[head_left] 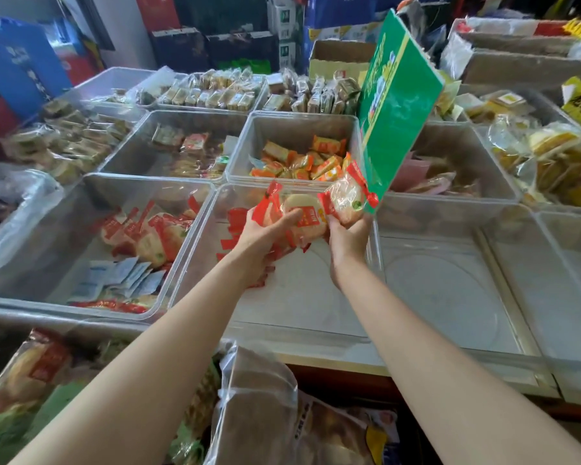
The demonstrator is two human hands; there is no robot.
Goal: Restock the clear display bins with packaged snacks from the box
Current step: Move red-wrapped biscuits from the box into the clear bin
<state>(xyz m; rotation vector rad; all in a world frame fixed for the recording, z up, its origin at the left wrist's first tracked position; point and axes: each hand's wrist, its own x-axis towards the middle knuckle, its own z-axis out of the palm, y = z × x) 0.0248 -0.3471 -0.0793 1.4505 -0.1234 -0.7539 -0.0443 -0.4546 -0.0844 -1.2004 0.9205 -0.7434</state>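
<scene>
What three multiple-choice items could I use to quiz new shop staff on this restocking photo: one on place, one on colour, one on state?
1. Where are the hands holding the snack packets?
A. Over the near middle clear bin
B. Over the cardboard box at the back
C. Over the blue bags

2. What colour is the tilted sign board?
A. Blue
B. Green
C. Black

3. What is the right hand doing?
A. Hanging idle
B. Pressing flat on a bin rim
C. Holding a red-and-clear packet

Answers: 1 A, the left hand and right hand sit above that clear bin; 2 B, the sign board is green; 3 C, its grip is curled round a packet.
</scene>
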